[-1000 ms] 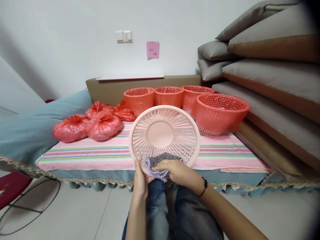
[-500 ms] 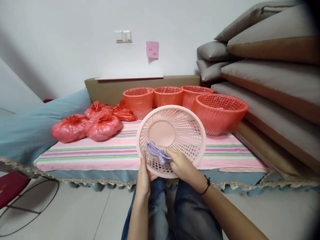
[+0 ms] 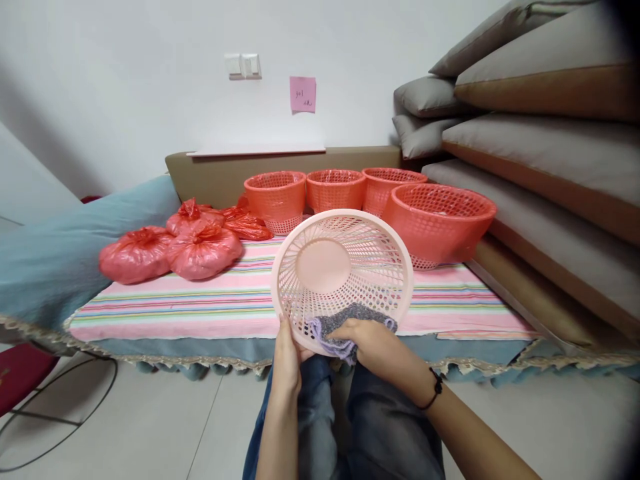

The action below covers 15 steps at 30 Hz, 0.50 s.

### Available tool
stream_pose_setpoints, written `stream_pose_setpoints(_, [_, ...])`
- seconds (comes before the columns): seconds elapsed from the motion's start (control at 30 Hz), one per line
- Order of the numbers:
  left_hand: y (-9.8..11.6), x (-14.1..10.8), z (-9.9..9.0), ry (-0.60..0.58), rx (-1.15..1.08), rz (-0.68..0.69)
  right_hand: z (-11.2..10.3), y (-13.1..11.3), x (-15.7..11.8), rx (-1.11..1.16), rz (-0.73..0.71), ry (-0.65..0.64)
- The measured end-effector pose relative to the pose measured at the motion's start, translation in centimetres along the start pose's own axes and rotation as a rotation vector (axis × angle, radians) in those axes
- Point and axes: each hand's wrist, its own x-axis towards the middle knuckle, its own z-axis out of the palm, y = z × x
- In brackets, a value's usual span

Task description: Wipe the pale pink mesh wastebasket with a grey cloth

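A pale pink plastic basket (image 3: pixel 324 267) with a slotted wall is tilted toward me above my knees. My left hand (image 3: pixel 290 353) grips its rim at the lower left, the thumb on the near side and the fingers partly hidden behind. In my right hand (image 3: pixel 367 343) is a grey cloth (image 3: pixel 357 313) with purple edging, pressed against the inner wall near the lower rim. Part of the cloth hangs over that rim. A dark band circles my right wrist.
Several red plastic baskets (image 3: pixel 443 223) stand behind on the striped cloth (image 3: pixel 200 313). Knotted red plastic bags (image 3: pixel 205 253) lie to the left. Grey and brown cushions (image 3: pixel 545 153) are piled on the right. A dark red stool (image 3: pixel 25 377) is at the lower left.
My right hand has moved down and to the right with the cloth, from the basket's lower-left inner wall toward the near rim. The cloth is more spread out. My left hand keeps its grip.
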Motion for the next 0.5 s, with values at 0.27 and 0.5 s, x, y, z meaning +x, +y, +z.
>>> stream_pose_setpoints(0.27, [0.6,-0.2,-0.1,-0.026,0.053,-0.04,-1.2,1.2,1.3,0.095,0.045,0.336])
stream_pose_setpoints(0.5, [0.2,-0.4,0.5,-0.027,0.076,-0.029,2.0,-1.3,7.0,0.356,-0.109,0.491])
